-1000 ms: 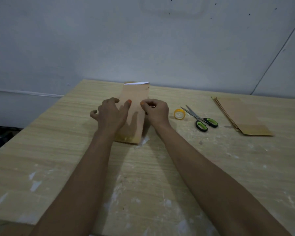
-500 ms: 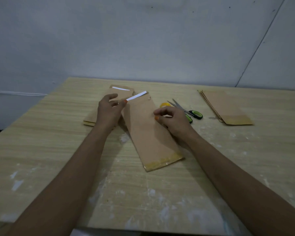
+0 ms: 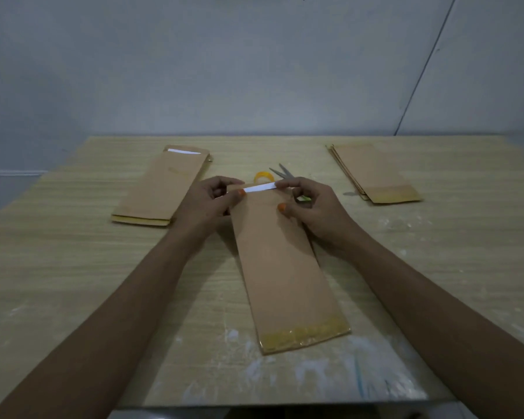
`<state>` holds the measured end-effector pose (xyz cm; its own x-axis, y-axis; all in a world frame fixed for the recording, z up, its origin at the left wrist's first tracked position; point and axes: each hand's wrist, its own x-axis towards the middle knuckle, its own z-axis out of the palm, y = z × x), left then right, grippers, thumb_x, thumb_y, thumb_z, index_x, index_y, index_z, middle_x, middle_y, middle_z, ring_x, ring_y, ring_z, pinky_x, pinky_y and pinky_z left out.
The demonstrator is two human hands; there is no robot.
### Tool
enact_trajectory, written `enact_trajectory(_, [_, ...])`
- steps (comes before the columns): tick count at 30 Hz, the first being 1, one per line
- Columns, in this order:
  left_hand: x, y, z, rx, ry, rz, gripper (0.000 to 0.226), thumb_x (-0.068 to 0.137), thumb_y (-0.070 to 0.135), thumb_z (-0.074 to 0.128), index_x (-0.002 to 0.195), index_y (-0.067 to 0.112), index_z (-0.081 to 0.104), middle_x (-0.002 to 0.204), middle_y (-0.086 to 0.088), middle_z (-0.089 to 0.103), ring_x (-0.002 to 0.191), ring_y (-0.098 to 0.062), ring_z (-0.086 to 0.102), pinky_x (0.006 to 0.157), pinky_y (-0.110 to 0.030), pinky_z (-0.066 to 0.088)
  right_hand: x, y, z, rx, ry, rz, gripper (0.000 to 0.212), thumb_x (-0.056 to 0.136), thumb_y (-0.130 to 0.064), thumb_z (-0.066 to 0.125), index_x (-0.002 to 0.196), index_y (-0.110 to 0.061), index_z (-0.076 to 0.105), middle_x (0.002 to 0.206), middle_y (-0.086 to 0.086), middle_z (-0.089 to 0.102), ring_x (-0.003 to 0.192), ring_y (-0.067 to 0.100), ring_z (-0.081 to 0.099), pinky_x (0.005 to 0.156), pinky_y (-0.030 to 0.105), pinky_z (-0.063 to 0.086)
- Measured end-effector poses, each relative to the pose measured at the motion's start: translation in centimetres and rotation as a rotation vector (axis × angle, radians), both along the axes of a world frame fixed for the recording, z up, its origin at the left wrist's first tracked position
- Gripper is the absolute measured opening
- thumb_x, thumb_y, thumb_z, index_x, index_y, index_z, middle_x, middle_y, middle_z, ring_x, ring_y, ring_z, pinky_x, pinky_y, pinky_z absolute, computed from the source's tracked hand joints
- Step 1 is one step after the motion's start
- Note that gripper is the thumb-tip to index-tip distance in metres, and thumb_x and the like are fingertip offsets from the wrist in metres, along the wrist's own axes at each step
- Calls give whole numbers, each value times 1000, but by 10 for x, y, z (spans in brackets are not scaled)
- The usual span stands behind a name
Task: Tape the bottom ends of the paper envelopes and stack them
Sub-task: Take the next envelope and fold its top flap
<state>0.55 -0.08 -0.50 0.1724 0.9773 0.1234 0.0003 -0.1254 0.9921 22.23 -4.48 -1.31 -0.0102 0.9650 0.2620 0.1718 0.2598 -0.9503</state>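
One paper envelope [image 3: 282, 267] lies mid-tabletop [image 3: 73, 267], its taped bottom nearest the person. Both hands, left [image 3: 208, 204] and right [image 3: 312, 207], pinch its far white-stripped end. A level lift should carry it onto the stack [image 3: 161, 186] left of it.

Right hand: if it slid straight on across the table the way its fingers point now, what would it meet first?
The right hand points up-left along the envelope top, so it would probably meet the left hand pinching the same white strip. The tape roll lies just beyond; depth is unclear.
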Motion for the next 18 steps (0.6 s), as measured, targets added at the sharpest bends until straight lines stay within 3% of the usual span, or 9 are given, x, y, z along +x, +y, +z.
enact_trajectory(3, [9,-5,-6,-27,-6,-6,10,92,2,64,96,9,71,80,-7,68,74,-13,60,66,-24,49,4,1,-5,16,-34,-1,38,82,3,70,110,-22,72,91,-3,58,73,15,58,66,24,48])
enact_trajectory(6, [12,-8,-12,52,70,22,11,95,5,61,91,8,71,80,-3,69,72,-3,60,66,-17,46,3,2,-7,24,-91,-15,34,82,5,70,107,-17,72,97,-6,68,78,5,62,67,19,49])
enact_trajectory(8, [11,-7,-14,75,88,26,13,95,5,61,88,10,71,78,-1,70,70,-1,59,65,-15,45,2,2,-9,27,-115,-9,33,81,0,71,107,-20,73,101,2,69,75,13,60,66,28,51])
enact_trajectory(10, [9,-6,-16,82,98,25,13,96,6,62,87,10,70,77,-3,69,69,-1,58,64,-15,44,3,1,-10,20,-141,-5,34,81,-2,71,109,-20,73,92,2,68,66,18,54,62,27,47])
enact_trajectory(14, [10,-5,-17,101,114,23,13,96,6,62,85,10,70,74,-6,66,64,-1,56,60,-15,42,2,-1,-10,26,-202,-17,35,81,-3,72,111,-20,72,76,-15,59,57,9,49,57,21,42])
enact_trajectory(18, [10,-7,-18,97,119,29,11,96,8,62,87,7,69,70,-1,65,61,0,53,56,-14,40,1,-2,-10,24,-225,-28,31,80,-2,72,106,-18,72,76,-14,58,58,13,48,58,24,41])
